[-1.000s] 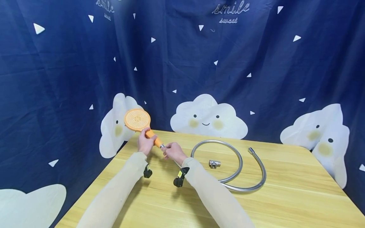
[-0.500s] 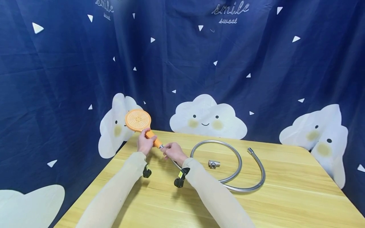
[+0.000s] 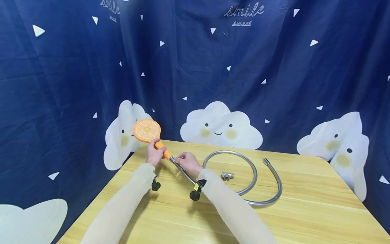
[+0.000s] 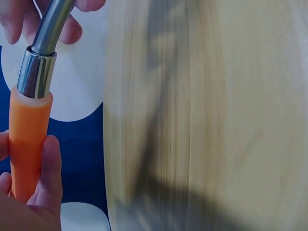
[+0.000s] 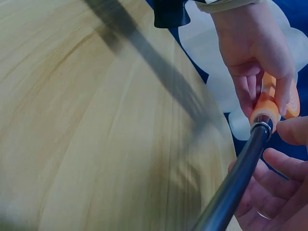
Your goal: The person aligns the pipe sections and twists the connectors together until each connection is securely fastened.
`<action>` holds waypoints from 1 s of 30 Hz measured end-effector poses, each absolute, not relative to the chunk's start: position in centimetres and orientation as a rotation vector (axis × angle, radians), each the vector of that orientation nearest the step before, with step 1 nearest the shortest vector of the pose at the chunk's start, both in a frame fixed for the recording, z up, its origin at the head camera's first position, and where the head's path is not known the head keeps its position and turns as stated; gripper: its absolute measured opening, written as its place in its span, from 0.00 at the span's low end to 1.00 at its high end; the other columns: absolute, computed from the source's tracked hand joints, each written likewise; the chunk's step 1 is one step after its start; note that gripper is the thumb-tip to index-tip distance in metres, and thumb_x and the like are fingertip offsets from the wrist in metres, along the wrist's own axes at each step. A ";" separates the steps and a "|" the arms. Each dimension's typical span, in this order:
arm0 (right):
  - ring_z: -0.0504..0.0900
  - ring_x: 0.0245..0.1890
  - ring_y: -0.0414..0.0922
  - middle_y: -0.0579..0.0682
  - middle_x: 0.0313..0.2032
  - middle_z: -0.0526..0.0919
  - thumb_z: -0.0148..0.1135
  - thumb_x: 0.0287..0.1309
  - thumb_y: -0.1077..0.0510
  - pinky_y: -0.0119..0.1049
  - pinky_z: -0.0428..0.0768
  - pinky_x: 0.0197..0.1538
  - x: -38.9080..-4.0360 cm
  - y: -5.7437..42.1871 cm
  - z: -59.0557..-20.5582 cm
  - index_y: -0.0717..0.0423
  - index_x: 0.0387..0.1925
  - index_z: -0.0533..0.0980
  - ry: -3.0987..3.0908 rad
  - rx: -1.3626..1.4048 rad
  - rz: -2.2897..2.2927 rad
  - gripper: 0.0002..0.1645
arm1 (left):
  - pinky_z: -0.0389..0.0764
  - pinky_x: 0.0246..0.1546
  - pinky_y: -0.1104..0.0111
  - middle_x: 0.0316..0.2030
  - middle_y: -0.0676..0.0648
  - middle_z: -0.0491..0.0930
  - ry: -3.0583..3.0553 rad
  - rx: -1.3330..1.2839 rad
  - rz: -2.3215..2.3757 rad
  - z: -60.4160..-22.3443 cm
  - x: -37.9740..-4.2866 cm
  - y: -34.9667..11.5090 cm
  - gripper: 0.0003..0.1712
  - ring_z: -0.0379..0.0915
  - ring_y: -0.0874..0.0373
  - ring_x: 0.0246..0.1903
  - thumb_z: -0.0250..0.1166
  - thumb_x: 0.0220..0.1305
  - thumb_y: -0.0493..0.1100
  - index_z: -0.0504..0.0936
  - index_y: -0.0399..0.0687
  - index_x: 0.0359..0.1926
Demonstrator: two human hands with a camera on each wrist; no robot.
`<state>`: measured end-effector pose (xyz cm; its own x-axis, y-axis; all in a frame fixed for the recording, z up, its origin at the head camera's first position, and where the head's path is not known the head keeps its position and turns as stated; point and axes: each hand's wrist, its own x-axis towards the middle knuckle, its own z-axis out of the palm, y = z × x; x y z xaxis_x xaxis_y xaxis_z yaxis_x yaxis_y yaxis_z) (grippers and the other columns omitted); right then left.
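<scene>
An orange shower head (image 3: 147,130) is held up over the far left of the table, its perforated face toward the head camera. My left hand (image 3: 154,153) grips its handle (image 4: 30,139), thumb and fingers on opposite sides. The chrome nut (image 4: 37,72) of a grey metal shower hose (image 5: 236,178) sits against the handle's end, in line with it. My right hand (image 3: 189,163) is beside the hose just below the nut. In the right wrist view its fingers are loosely spread around the hose, with a gap between thumb and fingertips.
The hose loops across the wooden table (image 3: 320,189), its other end fitting (image 3: 266,161) lying to the right. Inside the loop lies a small chrome tee fitting (image 3: 227,176). A dark blue curtain (image 3: 195,67) with white clouds hangs behind and at both sides.
My right hand has let go of the hose nut and drawn slightly right, bringing the nut and hose into view. My left hand still grips the shower head's handle.
</scene>
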<state>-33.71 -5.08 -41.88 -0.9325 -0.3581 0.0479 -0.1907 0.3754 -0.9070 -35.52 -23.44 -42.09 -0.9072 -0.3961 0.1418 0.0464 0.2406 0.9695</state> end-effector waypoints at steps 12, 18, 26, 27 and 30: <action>0.85 0.41 0.58 0.55 0.42 0.84 0.62 0.66 0.55 0.42 0.85 0.41 -33.9 -3.1 -41.7 0.58 0.45 0.82 2.461 -0.465 -1.558 0.12 | 0.87 0.30 0.65 0.54 0.35 0.74 -2.201 0.313 -1.687 -43.0 -35.7 -23.8 0.34 0.77 0.57 0.29 0.66 0.65 0.35 0.68 0.45 0.71; 0.85 0.42 0.60 0.52 0.41 0.83 0.62 0.66 0.55 0.37 0.82 0.34 -33.9 -2.0 -41.6 0.57 0.45 0.81 2.478 -0.447 -1.560 0.11 | 0.84 0.26 0.70 0.54 0.34 0.73 -2.214 0.317 -1.699 -43.2 -35.8 -23.8 0.35 0.77 0.57 0.29 0.66 0.65 0.36 0.67 0.44 0.71; 0.84 0.43 0.60 0.60 0.45 0.84 0.60 0.67 0.55 0.31 0.76 0.27 -33.9 -0.5 -41.6 0.60 0.47 0.80 2.479 -0.471 -1.544 0.14 | 0.86 0.29 0.64 0.55 0.34 0.73 -2.238 0.338 -1.710 -43.2 -35.9 -23.9 0.34 0.77 0.58 0.27 0.66 0.65 0.37 0.67 0.45 0.71; 0.84 0.43 0.60 0.61 0.46 0.84 0.60 0.68 0.55 0.32 0.76 0.27 -33.9 -0.2 -41.5 0.60 0.48 0.80 2.478 -0.473 -1.544 0.14 | 0.86 0.30 0.63 0.55 0.34 0.73 -2.238 0.338 -1.710 -43.2 -35.9 -23.8 0.34 0.77 0.58 0.27 0.66 0.65 0.37 0.67 0.45 0.71; 0.84 0.43 0.60 0.61 0.46 0.84 0.60 0.68 0.54 0.35 0.78 0.28 -33.8 0.5 -41.0 0.60 0.50 0.79 2.494 -0.472 -1.535 0.15 | 0.87 0.33 0.59 0.56 0.35 0.73 -2.244 0.343 -1.710 -43.2 -35.9 -23.7 0.34 0.77 0.57 0.28 0.65 0.66 0.37 0.67 0.45 0.71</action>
